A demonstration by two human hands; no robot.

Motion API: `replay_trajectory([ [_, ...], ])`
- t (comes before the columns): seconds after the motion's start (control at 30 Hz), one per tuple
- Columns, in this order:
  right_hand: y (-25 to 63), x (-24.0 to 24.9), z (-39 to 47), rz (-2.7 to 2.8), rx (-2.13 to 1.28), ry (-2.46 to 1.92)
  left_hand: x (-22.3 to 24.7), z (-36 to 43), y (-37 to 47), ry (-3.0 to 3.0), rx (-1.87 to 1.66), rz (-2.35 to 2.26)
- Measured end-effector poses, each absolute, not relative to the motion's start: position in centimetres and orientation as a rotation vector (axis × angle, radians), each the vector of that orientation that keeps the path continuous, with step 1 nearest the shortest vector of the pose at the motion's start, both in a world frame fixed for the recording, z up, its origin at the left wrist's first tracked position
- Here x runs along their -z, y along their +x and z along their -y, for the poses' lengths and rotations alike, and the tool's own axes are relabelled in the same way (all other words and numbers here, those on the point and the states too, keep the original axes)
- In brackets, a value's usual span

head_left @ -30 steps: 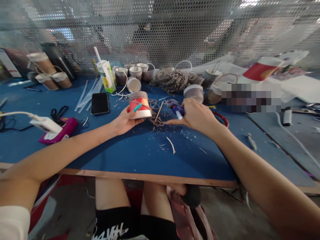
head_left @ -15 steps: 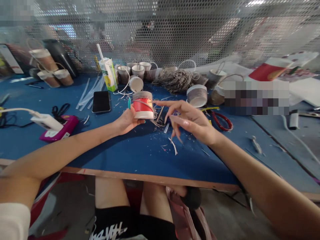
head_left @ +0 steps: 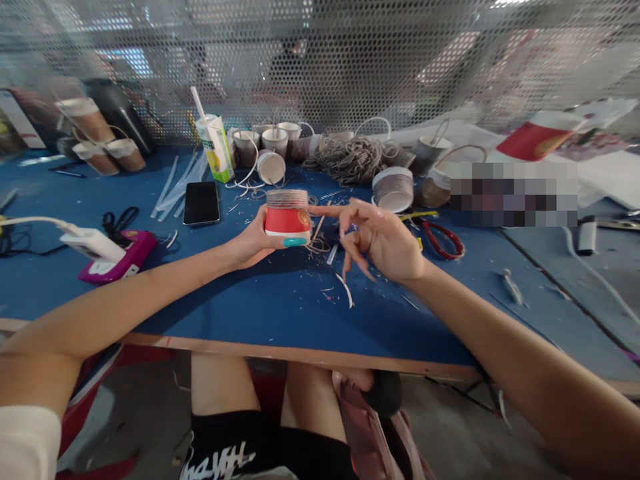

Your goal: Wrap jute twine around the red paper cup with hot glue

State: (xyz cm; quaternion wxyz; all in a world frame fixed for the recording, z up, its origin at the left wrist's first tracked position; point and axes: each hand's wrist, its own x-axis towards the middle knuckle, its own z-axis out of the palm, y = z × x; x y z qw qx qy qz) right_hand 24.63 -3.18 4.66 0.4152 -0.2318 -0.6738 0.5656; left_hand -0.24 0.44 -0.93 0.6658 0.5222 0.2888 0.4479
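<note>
Cup [head_left: 287,219] red & wht w/ gry bands; tabletop [head_left: 280,307] blu; pwr strip [head_left: 134,256] magenta; L thumbnail [head_left: 295,242] teal.

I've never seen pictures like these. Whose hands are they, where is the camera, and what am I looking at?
There's no machine at work here: these are a person's own two bare hands. Every picture comes from one camera worn on that person's head, looking forward and down.

The left hand holds a red-and-white cup, with gray cord wound around its upper part. The right hand points its index finger at the cup's side; whether it touches is hard to tell.

On the blue table lie a black phone, a drink carton with a straw, a tangled cord heap and other cups.
</note>
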Motion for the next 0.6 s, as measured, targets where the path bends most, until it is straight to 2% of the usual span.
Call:
replay_trajectory([
  [0.23,25.1,-4.3,2.9,1.520,-1.117,-0.684,0.7,-0.2,0.1,1.117,-1.044,-0.674],
  [0.43,23.7,-4.6,4.5,1.903,-1.290,-0.583,1.1,-0.1,0.5,1.128,-1.083,-0.664],
  [0.6,23.8,-4.2,4.2,1.957,-1.363,-0.581,1.1,0.0,0.4,1.159,-1.080,-0.685],
])
